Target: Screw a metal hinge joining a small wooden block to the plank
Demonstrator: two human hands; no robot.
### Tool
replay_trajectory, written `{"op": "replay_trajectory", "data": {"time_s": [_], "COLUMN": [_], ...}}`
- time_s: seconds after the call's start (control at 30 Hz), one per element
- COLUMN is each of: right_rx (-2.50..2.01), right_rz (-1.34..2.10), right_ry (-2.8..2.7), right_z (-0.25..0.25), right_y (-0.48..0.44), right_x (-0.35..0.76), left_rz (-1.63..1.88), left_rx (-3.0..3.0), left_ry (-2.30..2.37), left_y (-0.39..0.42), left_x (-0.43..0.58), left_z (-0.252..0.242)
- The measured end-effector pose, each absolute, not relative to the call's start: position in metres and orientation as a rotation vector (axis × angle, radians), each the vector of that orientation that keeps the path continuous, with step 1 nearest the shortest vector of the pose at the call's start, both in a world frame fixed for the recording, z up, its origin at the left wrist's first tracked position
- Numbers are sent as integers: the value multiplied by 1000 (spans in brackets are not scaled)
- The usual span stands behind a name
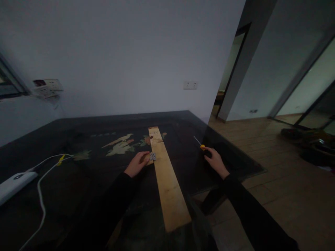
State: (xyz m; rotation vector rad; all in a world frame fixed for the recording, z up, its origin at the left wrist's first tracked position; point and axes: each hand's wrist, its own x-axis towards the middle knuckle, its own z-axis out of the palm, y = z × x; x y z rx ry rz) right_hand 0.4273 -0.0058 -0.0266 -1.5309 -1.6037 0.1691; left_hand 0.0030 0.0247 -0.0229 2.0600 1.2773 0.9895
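A long pale wooden plank (167,177) lies lengthwise on the dark glass-topped table (86,181). A small metal hinge (153,156) sits at the plank's left edge. My left hand (137,163) rests beside it, fingers pressed around a small wood piece next to the hinge. To the right, my right hand (215,160) is closed on a screwdriver (200,143) with a yellow handle, its thin shaft pointing up and away over the table.
A white power strip (14,183) with white cables (43,195) lies at the table's left. The table's right edge drops to a wooden floor (282,188). A wall socket (190,84) sits on the wall behind.
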Motion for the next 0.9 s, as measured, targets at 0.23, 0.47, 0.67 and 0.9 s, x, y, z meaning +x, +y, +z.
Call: {"op": "replay_trajectory", "data": {"time_s": [0.23, 0.47, 0.67, 0.9], "right_rx": [-1722, -1638, -1541, -1321], "right_rz": [23, -6, 36, 493], "right_ry": [-1708, -1732, -1619, -1411], "right_z": [-33, -33, -17, 47], "right_y": [-3, -4, -21, -40], "right_x": [426, 426, 423, 371], "left_rz": [969, 1017, 1061, 1076], "left_rx": [2045, 1932, 1910, 2150], "left_ry": [1286, 1275, 1345, 1340], "left_y": [23, 25, 21, 13], "left_x": [3, 2, 1, 6], "left_z": [-18, -20, -17, -8]}}
